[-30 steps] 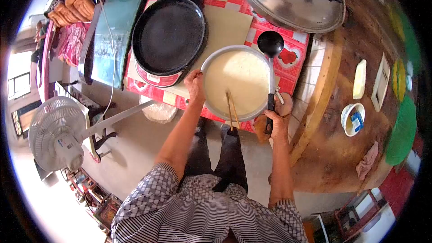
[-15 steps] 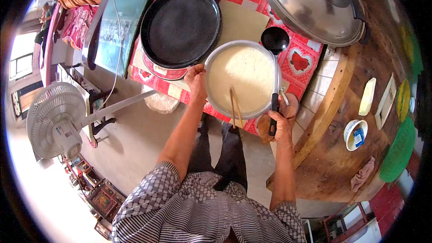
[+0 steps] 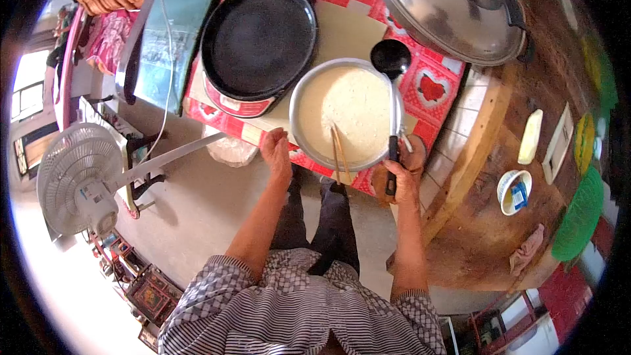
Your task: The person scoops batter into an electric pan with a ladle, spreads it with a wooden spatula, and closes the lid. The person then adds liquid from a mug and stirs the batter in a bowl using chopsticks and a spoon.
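Observation:
A round metal pot [image 3: 296,133] of pale, creamy batter [image 3: 358,108] sits at the front of the table. Two wooden chopsticks [image 3: 339,151] lean in the batter, their ends over the near rim. My left hand [image 3: 277,154] is just left of the pot, apart from it, fingers loosely bent and seemingly holding nothing. Along the pot's right side runs a black ladle [image 3: 390,59], its bowl beyond the far right rim. My right hand [image 3: 405,184] is closed around the ladle's black handle near the pot's edge; whether it also grips the pot is hidden.
Left of the pot is a round black electric griddle [image 3: 257,41] on the red patterned tablecloth [image 3: 430,89]. A large metal lid [image 3: 453,6] rests behind right. The wooden table [image 3: 473,236] holds a small bowl [image 3: 514,192] and cloth [image 3: 527,250]. A fan [image 3: 82,177] stands left.
My left hand has let go of the pot's left rim and moved slightly down and away. The right hand keeps its hold on the ladle. The whole view has shifted slightly.

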Demonstrator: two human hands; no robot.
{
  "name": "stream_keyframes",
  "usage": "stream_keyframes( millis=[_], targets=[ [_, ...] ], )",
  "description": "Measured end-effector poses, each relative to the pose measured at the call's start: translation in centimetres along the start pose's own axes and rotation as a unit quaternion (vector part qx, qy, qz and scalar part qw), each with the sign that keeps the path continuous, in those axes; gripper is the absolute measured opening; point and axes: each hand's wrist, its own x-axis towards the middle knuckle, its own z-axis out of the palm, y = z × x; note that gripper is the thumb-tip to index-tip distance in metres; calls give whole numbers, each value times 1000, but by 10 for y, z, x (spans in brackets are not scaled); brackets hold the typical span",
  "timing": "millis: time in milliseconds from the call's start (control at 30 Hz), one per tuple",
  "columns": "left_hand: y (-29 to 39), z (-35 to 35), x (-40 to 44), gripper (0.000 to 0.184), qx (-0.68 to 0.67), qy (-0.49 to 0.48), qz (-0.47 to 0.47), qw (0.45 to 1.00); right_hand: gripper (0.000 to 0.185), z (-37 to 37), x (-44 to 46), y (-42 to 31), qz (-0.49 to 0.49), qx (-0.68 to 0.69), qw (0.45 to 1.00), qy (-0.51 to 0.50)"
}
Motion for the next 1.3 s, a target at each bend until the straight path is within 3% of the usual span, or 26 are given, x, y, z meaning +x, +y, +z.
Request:
stream_keyframes(
  millis=[167,267,367,433,467,567,600,700,733,833,967,1067,1167,1300],
  targets=[
    [41,3,-39,16,48,-44,44,997,77,0,-4,5,-17,5,1000,7],
    [65,17,-54,21,42,-168,30,984,76,7,-11,-7,-52,-15,998,13],
    [85,54,-76,28,12,-303,-9,953,72,12,-27,-15,-78,-60,994,38],
    [95,78,-89,33,-13,-382,-89,920,70,24,-44,-20,-62,-67,995,41],
    [100,84,-96,32,-20,-411,-117,904,67,27,-52,-16,-104,-143,984,30],
    [112,82,-108,24,-120,-473,-154,859,64,62,-80,-29,-90,-252,963,-29],
    [122,72,-106,16,-111,-463,-149,866,59,69,-89,-22,-79,-184,979,-49],
    [130,40,-98,14,-100,-449,-127,879,53,91,-110,-1,-113,-264,958,-17],
    [130,29,-93,17,-95,-430,-148,886,39,100,-116,4,-129,-289,949,-11],
    [154,-4,-75,20,-152,-399,-215,878,41,132,-140,14,-60,-84,994,38],
    [166,-50,-37,21,25,-422,-126,897,42,111,-153,41,-139,-225,964,-18],
    [178,-62,-21,16,116,-452,-62,882,42,108,-170,46,-123,-239,962,39],
    [167,-60,-11,18,184,-499,71,844,40,121,-177,34,-110,-160,977,87],
    [139,-32,0,30,254,-449,324,793,44,112,-187,44,-100,-138,978,121]
  ],
)
